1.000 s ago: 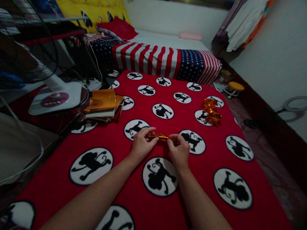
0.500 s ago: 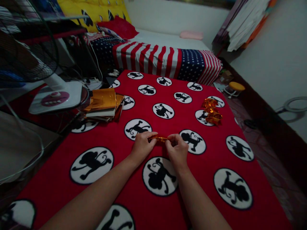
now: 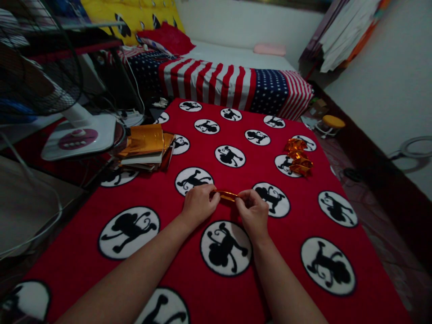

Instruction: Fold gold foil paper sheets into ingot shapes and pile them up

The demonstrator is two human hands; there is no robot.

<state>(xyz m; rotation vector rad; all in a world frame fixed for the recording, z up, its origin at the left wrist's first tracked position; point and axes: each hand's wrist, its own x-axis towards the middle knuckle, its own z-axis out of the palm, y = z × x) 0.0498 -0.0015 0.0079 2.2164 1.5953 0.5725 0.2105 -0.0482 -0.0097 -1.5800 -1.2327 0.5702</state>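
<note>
Between my two hands is a narrow strip of shiny gold foil paper [image 3: 227, 195], slightly bowed. My left hand [image 3: 200, 202] pinches its left end, with the fingers closed and the tips partly hidden. At the other end, the thumb and fingers of my right hand [image 3: 253, 210] are closed on the strip. Both hands are just over the red cloth [image 3: 232, 177] with its round black-and-white monkey figures. A stack of gold foil sheets [image 3: 145, 140] lies at the left edge of the cloth. Several folded gold foil pieces [image 3: 298, 157] sit in a small pile on the right.
A fan with a white base [image 3: 79, 135] stands at the left beside the stack. Beyond the cloth is a bed with a striped and starred cover [image 3: 219, 83]. On the floor at the right is a yellow-topped stool [image 3: 333, 121].
My hands have moved slightly apart, the left to the left and the right to the right. More of the foil strip shows between them. The stack and pile are unchanged.
</note>
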